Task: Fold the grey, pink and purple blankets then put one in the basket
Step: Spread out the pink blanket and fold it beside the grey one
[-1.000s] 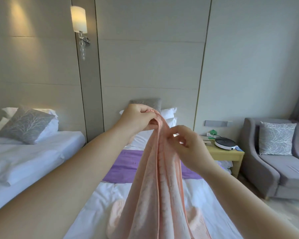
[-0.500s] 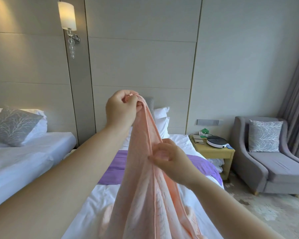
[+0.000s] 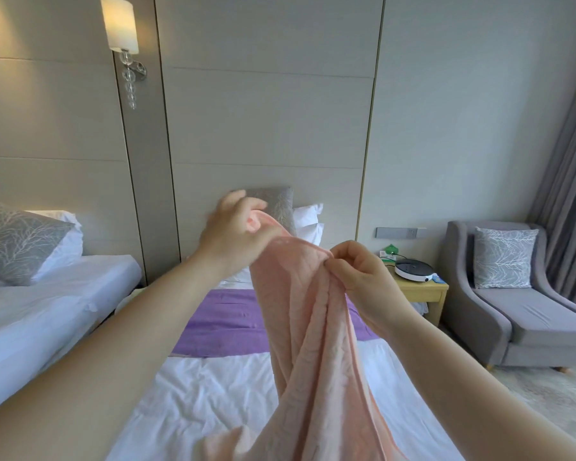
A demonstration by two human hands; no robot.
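1. A flat purple fabric blanket (image 3: 220,314) lies as a band across the white-sheeted bed (image 3: 197,394) at centre frame, apparently waiting its turn.
2. The left hand (image 3: 236,227), just above centre, is blurred at the pink cloth's top corner. Its fingers look splayed, and I cannot tell whether they hold it.
3. The soft, textured pink blanket (image 3: 313,327) hangs bunched lengthwise from the hands to the bed at bottom centre.
4. The right hand (image 3: 356,277), right of centre, pinches the top edge between thumb and curled fingers.
5. The step looks like an early fold of the pink one. Next, both hands likely need a corner each, drawn apart.
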